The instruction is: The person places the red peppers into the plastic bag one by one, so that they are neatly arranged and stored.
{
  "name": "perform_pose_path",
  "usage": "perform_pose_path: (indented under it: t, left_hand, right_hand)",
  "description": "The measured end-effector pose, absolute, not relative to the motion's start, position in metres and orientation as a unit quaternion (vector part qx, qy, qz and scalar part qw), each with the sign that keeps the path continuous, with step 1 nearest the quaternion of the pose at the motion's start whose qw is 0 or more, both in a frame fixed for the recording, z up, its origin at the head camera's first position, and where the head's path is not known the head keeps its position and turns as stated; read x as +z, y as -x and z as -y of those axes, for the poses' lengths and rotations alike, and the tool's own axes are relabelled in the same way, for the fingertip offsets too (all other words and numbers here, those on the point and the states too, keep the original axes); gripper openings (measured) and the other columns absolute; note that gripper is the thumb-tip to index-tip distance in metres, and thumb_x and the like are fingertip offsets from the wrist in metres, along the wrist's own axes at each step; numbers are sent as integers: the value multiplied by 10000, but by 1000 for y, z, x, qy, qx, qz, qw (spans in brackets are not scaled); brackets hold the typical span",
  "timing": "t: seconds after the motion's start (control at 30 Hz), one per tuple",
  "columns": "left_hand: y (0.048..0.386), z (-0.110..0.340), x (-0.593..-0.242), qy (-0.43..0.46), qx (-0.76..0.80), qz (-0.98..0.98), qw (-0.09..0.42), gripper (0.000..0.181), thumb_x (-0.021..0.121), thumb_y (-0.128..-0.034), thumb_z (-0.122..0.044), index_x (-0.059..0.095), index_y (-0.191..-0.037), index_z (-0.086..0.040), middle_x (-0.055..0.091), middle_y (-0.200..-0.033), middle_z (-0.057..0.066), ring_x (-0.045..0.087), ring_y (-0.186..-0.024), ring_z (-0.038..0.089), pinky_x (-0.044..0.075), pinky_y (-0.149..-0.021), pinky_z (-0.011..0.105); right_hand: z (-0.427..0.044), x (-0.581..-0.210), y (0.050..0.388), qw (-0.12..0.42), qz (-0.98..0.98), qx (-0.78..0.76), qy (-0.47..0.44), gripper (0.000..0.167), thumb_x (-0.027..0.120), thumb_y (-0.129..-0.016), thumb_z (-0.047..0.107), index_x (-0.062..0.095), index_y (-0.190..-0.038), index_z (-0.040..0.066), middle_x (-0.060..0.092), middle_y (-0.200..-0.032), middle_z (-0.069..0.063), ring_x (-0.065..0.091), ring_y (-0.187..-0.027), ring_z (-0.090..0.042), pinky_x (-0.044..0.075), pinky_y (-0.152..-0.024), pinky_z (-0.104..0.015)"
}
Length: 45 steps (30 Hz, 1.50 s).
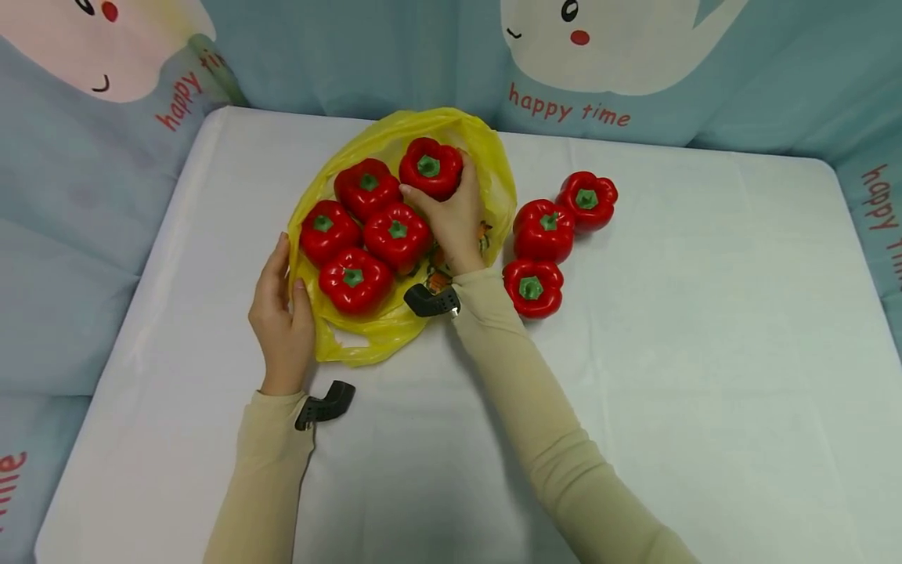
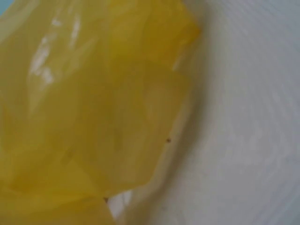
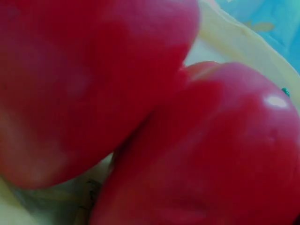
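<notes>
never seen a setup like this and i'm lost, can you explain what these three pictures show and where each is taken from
No robot here: a person works bare-handed. The wide picture comes from a camera worn on the head, looking down; the two close-ups come from one on each wrist. On the white table lies an open yellow bag with four red peppers in it. The right hand holds a fifth pepper within the bag's opening, while the left hand touches its left edge. Three more peppers sit right of the bag. The left close-up shows mostly yellow plastic; the right one, blurry red peppers.
</notes>
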<state>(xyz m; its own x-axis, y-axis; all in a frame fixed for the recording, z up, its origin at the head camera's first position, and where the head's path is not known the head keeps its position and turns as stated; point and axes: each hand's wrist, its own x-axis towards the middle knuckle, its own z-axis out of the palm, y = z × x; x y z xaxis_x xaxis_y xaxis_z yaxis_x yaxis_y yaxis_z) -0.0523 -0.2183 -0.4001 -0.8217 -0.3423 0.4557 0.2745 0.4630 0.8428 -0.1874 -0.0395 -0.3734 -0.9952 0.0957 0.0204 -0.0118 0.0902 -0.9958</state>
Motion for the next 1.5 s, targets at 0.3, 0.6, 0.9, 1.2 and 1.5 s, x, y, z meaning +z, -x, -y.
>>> perform_pose_path:
  t: [0.3,0.6,0.9,1.2,1.5]
  left_hand:
    - [52,218,-401,-17,-522,799,297,482,443,-907,151,483,-1358,-17,481,-1399,56,423,-1301,174,361,-1072,335]
    - [53,217,-400,-12,-516,802,302,473,445,-911,142,486,-1356,-14,485,-1393,4,433,-1294,174,369,-1066,338]
    - [53,218,-398,-16,-509,806,302,464,450,-916,132,486,-1355,-13,485,-1392,2,433,-1294,166,368,-1065,334]
    - [53,219,-398,-22,-507,809,298,469,457,-918,122,484,-1362,-26,486,-1394,22,432,-1293,156,369,-1065,326]
    - [53,219,-400,-18,-502,811,300,462,463,-912,132,474,-1358,11,485,-1394,74,436,-1292,174,374,-1058,317]
  right_hand:
    - [41,-375,201,14,733,679,50,782,796,-751,171,347,-1378,37,482,-1328,-74,478,-1175,-153,433,-938,-171]
    - [41,-378,213,-8,761,646,58,728,760,-790,199,376,-1379,11,491,-1327,-101,490,-1168,-173,428,-927,-149]
    - [35,-370,210,-14,852,524,-6,707,689,-860,252,353,-1424,-8,432,-1400,-133,430,-1255,-211,356,-1017,-159]
    - [32,-363,204,25,899,433,-59,636,740,-823,214,467,-1350,-15,483,-1352,-139,437,-1242,-227,315,-1052,-164]
    - [40,-366,213,43,921,378,-81,637,728,-827,306,490,-1326,-9,512,-1301,-128,465,-1200,-230,330,-1047,-173]
